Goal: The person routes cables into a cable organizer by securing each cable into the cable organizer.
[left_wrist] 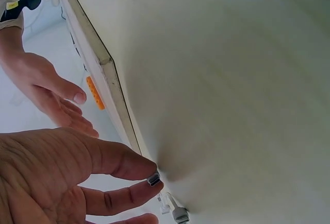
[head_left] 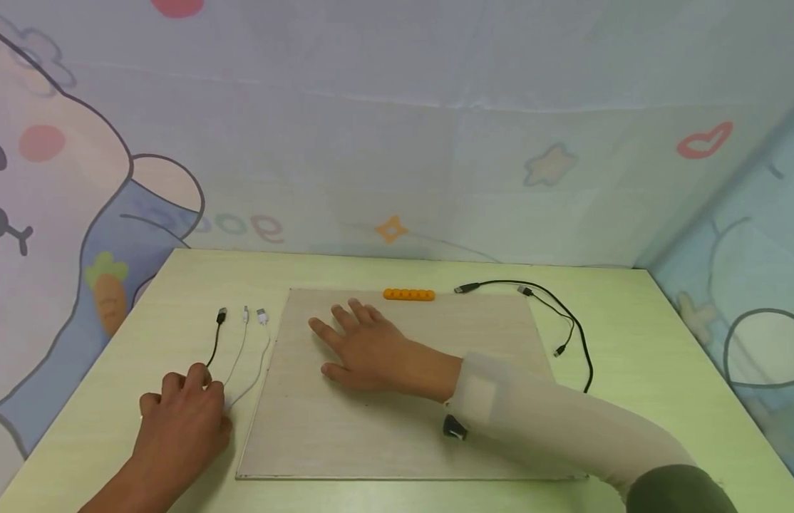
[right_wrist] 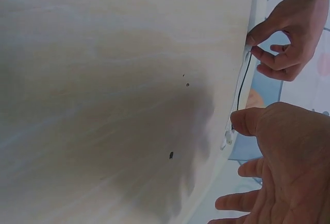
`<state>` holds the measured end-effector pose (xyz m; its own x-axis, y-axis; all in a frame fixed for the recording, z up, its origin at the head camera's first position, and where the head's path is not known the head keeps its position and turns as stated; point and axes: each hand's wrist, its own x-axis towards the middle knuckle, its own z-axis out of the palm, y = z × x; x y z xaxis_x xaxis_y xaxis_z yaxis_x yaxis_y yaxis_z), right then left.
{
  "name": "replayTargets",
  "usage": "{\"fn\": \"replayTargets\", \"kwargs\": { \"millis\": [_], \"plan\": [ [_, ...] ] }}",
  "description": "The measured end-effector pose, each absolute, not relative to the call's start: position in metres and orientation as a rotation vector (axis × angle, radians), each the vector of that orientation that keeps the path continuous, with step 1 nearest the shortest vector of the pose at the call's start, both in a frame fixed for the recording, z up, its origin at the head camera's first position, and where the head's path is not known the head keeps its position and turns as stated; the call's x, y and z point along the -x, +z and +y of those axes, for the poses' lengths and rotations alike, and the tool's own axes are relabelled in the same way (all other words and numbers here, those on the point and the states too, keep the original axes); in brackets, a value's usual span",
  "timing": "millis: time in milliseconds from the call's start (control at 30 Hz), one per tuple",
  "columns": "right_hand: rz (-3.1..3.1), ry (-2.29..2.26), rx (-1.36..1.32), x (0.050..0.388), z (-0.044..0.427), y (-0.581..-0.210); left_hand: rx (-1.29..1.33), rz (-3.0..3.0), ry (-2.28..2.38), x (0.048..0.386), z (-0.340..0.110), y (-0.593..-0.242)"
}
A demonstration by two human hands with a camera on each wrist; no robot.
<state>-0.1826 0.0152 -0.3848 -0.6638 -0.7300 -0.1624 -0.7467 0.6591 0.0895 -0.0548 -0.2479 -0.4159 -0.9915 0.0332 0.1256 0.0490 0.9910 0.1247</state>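
Note:
On the left side of the table, my left hand (head_left: 182, 420) pinches a small pale cable plug (left_wrist: 153, 178) between thumb and index finger. Three cables lead from near this hand toward the back: a black cable (head_left: 214, 345), a thin white cable (head_left: 238, 354) and a white cable with a USB plug (head_left: 262, 317). Which one the pinched plug belongs to, I cannot tell. Another pale plug (left_wrist: 180, 214) lies just past the fingers in the left wrist view. My right hand (head_left: 371, 352) is over the board (head_left: 320, 442), fingers spread, holding nothing.
An orange strip with several bumps (head_left: 408, 294) lies at the board's back edge. To the right are a thick black cable (head_left: 579, 331) and a thinner short black cable (head_left: 554, 308). A printed cloth (head_left: 435, 164) hangs behind the table.

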Motion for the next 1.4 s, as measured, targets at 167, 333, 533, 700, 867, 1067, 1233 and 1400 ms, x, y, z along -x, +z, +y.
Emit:
{"fn": "replayTargets", "kwargs": {
  "millis": [167,333,533,700,867,1067,1233,1400],
  "plan": [
    [2.763,0.271,1.259,0.185,0.010,-0.386,0.055,-3.017,-0.177,0.054,-0.246,-0.414],
    [2.762,0.261,1.281,0.188,0.005,-0.385,0.048,-3.020,-0.164,0.054,-0.246,-0.413],
    [2.772,0.286,1.304,0.194,-0.002,-0.385,0.066,-2.994,-0.151,0.054,-0.246,-0.415],
    [2.778,0.365,1.346,0.200,-0.009,-0.384,0.087,-2.957,-0.143,0.053,-0.246,-0.416],
    [2.790,0.436,1.413,0.208,-0.015,-0.383,0.092,-2.960,-0.127,0.053,-0.247,-0.417],
    [2.821,0.428,1.521,0.216,-0.016,-0.388,0.089,-2.964,-0.102,0.053,-0.247,-0.418],
    [2.874,0.491,1.603,0.222,-0.019,-0.391,0.083,-2.965,-0.104,0.053,-0.247,-0.418],
    [2.877,0.531,1.633,0.230,-0.024,-0.392,0.090,-2.967,-0.103,0.054,-0.247,-0.419]
  ]
}}
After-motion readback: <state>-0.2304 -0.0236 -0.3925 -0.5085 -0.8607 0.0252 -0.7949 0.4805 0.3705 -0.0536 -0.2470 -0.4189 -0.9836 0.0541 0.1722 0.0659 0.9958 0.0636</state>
